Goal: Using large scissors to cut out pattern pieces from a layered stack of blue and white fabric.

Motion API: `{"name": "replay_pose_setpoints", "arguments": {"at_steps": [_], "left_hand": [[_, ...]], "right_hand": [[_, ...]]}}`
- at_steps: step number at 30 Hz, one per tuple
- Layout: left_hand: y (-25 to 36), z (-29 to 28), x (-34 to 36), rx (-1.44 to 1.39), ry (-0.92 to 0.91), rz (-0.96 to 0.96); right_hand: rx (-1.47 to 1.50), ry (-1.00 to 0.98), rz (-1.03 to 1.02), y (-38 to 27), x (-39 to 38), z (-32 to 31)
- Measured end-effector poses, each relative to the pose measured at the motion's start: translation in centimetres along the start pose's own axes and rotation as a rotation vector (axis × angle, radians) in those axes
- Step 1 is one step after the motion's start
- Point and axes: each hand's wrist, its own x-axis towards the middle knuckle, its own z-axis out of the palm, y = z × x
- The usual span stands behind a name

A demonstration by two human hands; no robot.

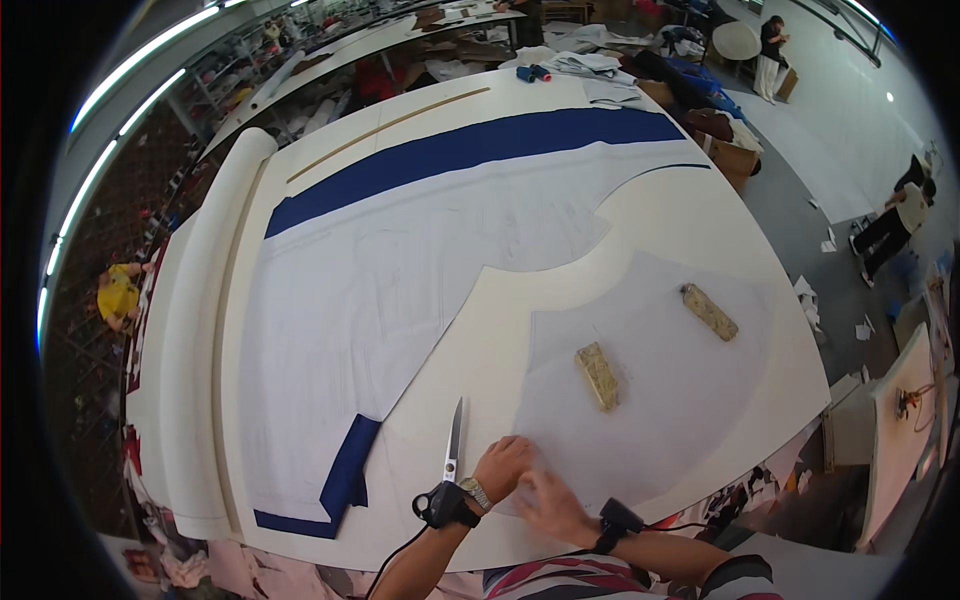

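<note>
Nearest the camera, at the bottom of the head view, striped clothing point(570, 578) shows between two forearms reaching upward. Just right of bottom centre, the left hand point(503, 463) is bent, its fingers drawn together and pointing right at the lower left edge of a pale sheet point(665, 440). Right beside it, the right hand point(552, 508) is blurred, its fingers reaching to the upper left; whether either hand pinches the sheet, I cannot tell.

This sheet lies flat in the lower right centre of the frame, its long axis seeming to slant from lower left to upper right. Two wrapped blocks point(598, 377) rest on it, both slanting from upper left to lower right. Left of the hands, scissors point(452, 460) lie with the blade tip toward the top of the frame, long axis nearly upright, handles partly hidden by the left wrist.

Across the white table point(490, 340), navy fabric point(480, 145) borders a larger white sheet point(370, 290) at upper centre.
</note>
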Motion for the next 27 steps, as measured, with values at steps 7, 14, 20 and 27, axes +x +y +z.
{"name": "replay_pose_setpoints", "arguments": {"at_steps": [7,14,20,27], "left_hand": [[3.4,1.9,0.7,0.035,0.285,-0.271],[2.9,3.1,0.6,0.077,0.343,-0.195],[2.9,2.7,0.1,0.137,0.276,-0.239],[2.5,2.8,-0.3,0.140,0.212,-0.262]], "right_hand": [[-0.632,0.415,0.023,6.7,10.7,-13.0],[-0.614,0.228,0.128,12.4,13.9,-13.7],[-0.379,0.176,0.111,12.3,16.0,-14.9],[-0.376,0.310,-0.041,7.6,36.8,-17.2]]}}
